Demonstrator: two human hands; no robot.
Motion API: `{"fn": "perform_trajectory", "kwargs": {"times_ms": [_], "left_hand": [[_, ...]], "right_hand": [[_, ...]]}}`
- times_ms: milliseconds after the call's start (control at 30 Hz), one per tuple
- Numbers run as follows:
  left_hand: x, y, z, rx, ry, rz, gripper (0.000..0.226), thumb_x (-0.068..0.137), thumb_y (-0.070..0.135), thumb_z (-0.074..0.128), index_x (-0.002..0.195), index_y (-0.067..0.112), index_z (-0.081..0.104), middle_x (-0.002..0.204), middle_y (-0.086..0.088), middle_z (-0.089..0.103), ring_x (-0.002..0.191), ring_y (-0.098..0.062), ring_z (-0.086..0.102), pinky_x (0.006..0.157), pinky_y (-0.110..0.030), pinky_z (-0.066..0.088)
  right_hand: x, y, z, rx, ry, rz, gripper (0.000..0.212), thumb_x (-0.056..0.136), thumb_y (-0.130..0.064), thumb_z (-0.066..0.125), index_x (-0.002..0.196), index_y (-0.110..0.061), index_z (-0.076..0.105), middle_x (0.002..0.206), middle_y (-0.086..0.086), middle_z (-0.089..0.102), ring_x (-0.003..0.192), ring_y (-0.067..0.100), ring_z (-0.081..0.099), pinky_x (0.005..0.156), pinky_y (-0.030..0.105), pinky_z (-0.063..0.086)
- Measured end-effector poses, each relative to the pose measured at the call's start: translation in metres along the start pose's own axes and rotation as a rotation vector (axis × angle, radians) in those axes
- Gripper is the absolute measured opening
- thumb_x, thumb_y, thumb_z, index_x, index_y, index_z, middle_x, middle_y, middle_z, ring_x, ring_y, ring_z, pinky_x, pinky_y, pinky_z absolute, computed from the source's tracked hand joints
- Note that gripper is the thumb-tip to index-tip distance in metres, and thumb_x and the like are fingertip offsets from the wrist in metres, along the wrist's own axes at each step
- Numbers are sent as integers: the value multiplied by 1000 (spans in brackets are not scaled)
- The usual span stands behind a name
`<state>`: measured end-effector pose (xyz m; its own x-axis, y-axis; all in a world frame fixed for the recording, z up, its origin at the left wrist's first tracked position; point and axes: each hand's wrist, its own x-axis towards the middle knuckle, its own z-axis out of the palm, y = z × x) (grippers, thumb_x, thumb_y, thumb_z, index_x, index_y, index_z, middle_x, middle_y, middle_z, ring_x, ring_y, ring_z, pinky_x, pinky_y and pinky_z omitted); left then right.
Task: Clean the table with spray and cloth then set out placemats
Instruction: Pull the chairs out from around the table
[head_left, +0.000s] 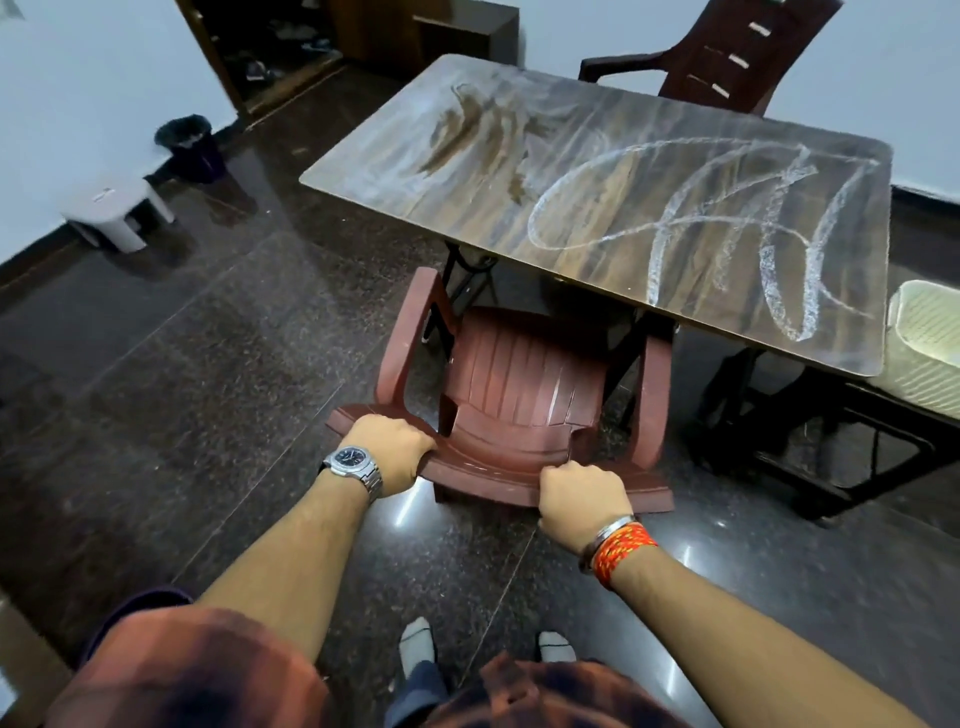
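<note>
A dark, glossy floor surrounds the wooden table (597, 171), which is smeared all over with white scrawls (769, 244), so by the look of it you have cleaned nothing yet. Your left hand (395, 452) and right hand (579, 501) both curl their fingers over the backrest of the brown chair (524, 374) tucked at its near edge. No spray, cloth or placemats are in sight; wiping and setting out remain.

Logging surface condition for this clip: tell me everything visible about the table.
The table has a rectangular top with rounded corners, looking like dark wood-grain laminate, on black legs. White chalky scrawls and smears cover it. A reddish plastic chair sits partway under its near edge; a darker chair stands at the far side.
</note>
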<state>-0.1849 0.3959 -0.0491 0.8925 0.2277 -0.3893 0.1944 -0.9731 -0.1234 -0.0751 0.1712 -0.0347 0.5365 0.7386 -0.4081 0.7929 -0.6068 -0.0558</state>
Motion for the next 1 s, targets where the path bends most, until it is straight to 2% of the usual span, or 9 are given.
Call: {"fn": "perform_trajectory", "kwargs": {"times_ms": [333,600,833,1000], "left_hand": [[52,-93,-2,69,58,117,38,79,26,53,114,34,68,108,5,74,101,-23,70,78,-35,56],[92,-108,-14,58,95,160,33,81,26,54,111,28,69,104,1,74,97,-28,70,76,-34,54],[119,-113,-26,95,114,188,29,83,23,56,109,27,68,102,2,72,95,-27,69,70,-32,46],[128,-131,-31,76,91,170,25,80,22,58,104,27,67,99,1,73,94,-28,70,73,-35,53]], "right_hand": [[64,-57,-24,15,66,160,26,83,-26,55,105,-14,62,109,10,65,98,34,64,76,37,48],[99,-44,-42,-34,74,198,30,83,-31,56,108,-15,62,110,10,64,99,34,63,77,38,48],[122,-32,-50,-50,100,226,28,82,-31,57,103,-15,62,105,8,66,94,33,64,74,37,49],[137,-40,-53,-41,127,211,27,82,-31,57,101,-14,62,104,9,66,93,34,64,73,37,48]]}}
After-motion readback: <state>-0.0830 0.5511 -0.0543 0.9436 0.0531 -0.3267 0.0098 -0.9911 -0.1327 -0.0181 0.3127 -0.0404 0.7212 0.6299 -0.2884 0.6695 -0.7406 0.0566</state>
